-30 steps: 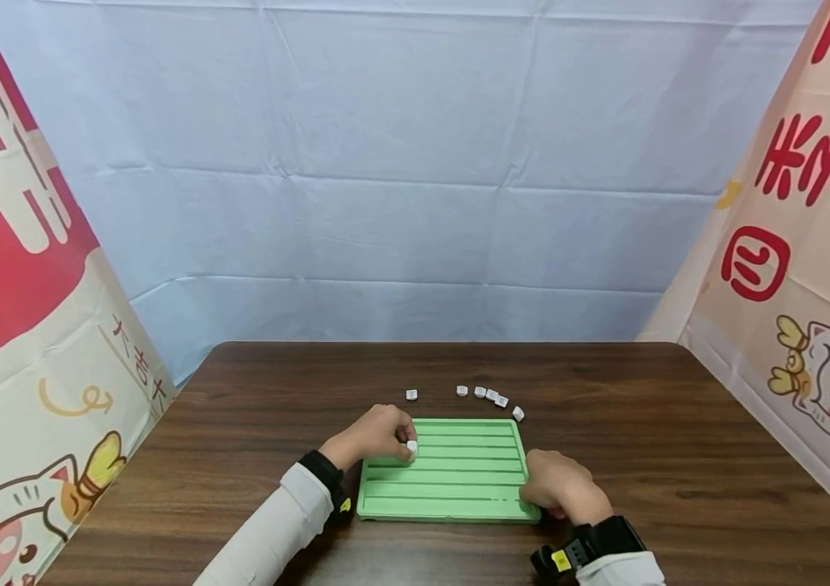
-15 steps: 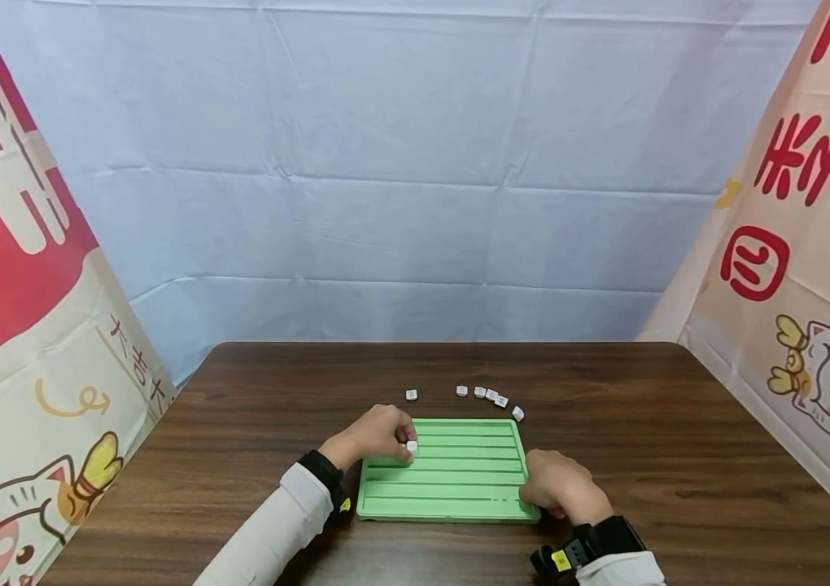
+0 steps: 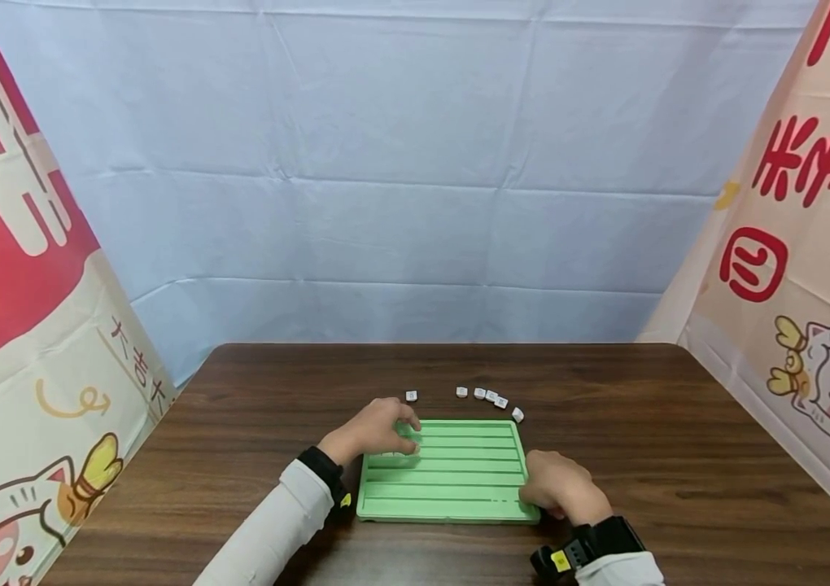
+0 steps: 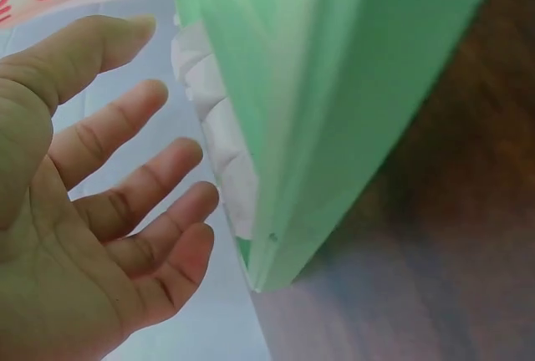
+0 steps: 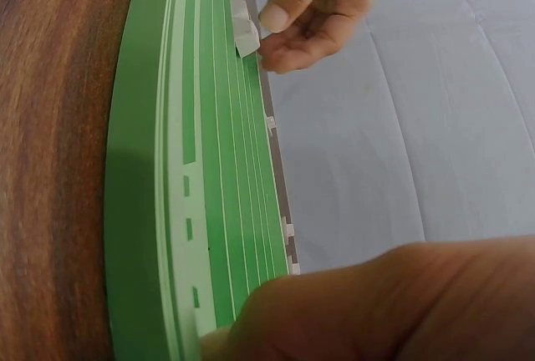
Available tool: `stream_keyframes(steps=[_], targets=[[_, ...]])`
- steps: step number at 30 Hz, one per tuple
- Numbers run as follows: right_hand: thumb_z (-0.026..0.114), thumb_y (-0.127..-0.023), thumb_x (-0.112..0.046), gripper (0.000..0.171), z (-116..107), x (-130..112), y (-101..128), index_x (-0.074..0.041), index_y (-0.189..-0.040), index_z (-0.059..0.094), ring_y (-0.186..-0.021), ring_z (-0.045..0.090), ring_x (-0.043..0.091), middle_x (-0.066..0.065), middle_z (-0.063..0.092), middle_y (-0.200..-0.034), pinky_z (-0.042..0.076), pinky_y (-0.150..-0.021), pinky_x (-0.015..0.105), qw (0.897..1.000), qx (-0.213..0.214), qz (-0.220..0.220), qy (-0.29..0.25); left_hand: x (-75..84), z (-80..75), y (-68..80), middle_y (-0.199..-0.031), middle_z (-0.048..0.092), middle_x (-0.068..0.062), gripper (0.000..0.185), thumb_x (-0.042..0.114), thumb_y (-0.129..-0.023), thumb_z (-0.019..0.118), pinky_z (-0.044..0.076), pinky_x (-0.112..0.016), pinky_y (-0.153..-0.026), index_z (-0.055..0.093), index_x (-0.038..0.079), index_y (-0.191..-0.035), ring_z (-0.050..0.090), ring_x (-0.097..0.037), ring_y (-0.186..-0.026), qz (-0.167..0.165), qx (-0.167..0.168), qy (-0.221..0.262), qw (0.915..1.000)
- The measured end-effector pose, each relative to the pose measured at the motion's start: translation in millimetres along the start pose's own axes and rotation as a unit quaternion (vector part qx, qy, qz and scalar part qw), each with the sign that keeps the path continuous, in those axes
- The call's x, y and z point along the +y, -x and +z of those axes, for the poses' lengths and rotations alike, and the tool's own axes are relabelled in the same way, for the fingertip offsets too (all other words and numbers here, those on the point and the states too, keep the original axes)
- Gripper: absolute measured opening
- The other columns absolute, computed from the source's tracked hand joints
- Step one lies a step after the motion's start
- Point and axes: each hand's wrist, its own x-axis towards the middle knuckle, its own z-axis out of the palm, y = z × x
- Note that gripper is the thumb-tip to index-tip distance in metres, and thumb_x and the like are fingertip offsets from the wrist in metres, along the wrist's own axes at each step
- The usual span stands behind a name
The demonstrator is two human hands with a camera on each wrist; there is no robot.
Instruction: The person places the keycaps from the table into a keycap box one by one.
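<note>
The person's left hand [image 3: 374,429] is spread over the far left part of a green tray [image 3: 452,488], thumb and fingers well apart and grasping nothing. Beneath and just beside it, a row of white cubes [image 4: 221,127] sits in one of the tray's long grooves — four show in the left wrist view, pressed close together. The right wrist view puts the left fingertips right by the end of that row, though whether one touches a cube cannot be told

The right hand [image 3: 565,484] grips the tray at its near right corner, fingers curled at the edge. The tray lies flat on a dark brown wooden table [image 3: 254,456], its grooves running from left to right

Past the tray's far edge lie six loose cubes, also white: a single cube [image 3: 411,396] on the left, another cube [image 3: 462,392] farther right, a cluster of three [image 3: 491,395] next to that, and a tilted cube [image 3: 517,414] just beside the tray's far right corner. Dark marks show on some of them, too small to read — a pale blue cloth [image 3: 400,228] hangs behind the table
</note>
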Motion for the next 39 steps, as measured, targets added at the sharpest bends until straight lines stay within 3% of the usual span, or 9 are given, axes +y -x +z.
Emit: stream_keyframes(steps=[6,12,18,25,32,39], targets=[[0.055,-0.079,-0.001,0.021,0.5,-0.4,-0.5,-0.009,-0.06,0.05,-0.039,0.032,0.013,0.002,0.037,-0.046,0.024,-0.04,0.025,1.0,0.0,0.0,0.002,1.3,-5.6,2.1,-0.118,0.053,-0.008,0.035,0.023,-0.084,0.07,0.046,-0.042,-0.083,0.064,0.007,-0.114,0.051,-0.028,-0.108,0.005,0.016,-0.015,0.9997],[0.055,-0.08,0.0,0.022,0.6,-0.2,0.2,-0.009,-0.059,0.05,-0.039,0.031,0.013,0.002,0.037,-0.045,0.023,-0.04,0.026,1.0,0.0,0.001,-0.001,1.3,-8.7,2.7,-0.114,0.051,-0.008,0.035,0.021,-0.084,0.071,0.047,-0.042,-0.079,0.064,0.005,-0.115,0.052,-0.026,-0.102,0.011,0.03,-0.008,0.9995],[0.054,-0.08,0.0,0.022,0.4,-0.7,1.1,-0.009,-0.06,0.05,-0.039,0.03,0.013,0.002,0.036,-0.046,0.023,-0.041,0.026,1.0,0.0,-0.001,-0.002,-1.2,-7.5,2.4,-0.114,0.052,-0.007,0.034,0.022,-0.084,0.071,0.046,-0.043,-0.08,0.065,0.006,-0.114,0.05,-0.026,-0.105,0.005,0.027,-0.009,0.9996],[0.053,-0.08,0.001,0.026,0.1,-1.0,3.4,-0.011,-0.058,0.047,-0.04,0.027,0.013,0.002,0.034,-0.045,0.02,-0.042,0.027,1.0,0.003,-0.009,-0.001,-6.8,-7.2,-7.1,-0.107,0.054,-0.006,0.031,0.021,-0.084,0.07,0.046,-0.04,-0.075,0.066,0.005,-0.111,0.052,-0.024,-0.095,0.007,0.033,-0.02,0.9992],[0.053,-0.081,0.001,0.026,0.3,-0.4,2.5,-0.011,-0.059,0.047,-0.04,0.027,0.013,0.002,0.034,-0.046,0.02,-0.042,0.027,1.0,0.001,-0.009,-0.003,-11.3,-8.3,-17.6,-0.109,0.054,-0.008,0.032,0.022,-0.084,0.07,0.045,-0.041,-0.078,0.066,0.007,-0.112,0.051,-0.025,-0.098,-0.024,0.042,-0.016,0.9987],[0.053,-0.081,0.0,0.023,0.5,0.2,0.8,-0.01,-0.06,0.049,-0.04,0.028,0.014,0.002,0.034,-0.046,0.021,-0.042,0.028,1.0,-0.002,-0.006,-0.003,-13.2,-9.4,-25.1,-0.104,0.053,-0.009,0.031,0.022,-0.085,0.07,0.045,-0.036,-0.071,0.066,0.008,-0.112,0.05,-0.021,-0.087,-0.063,0.035,-0.038,0.9967]])
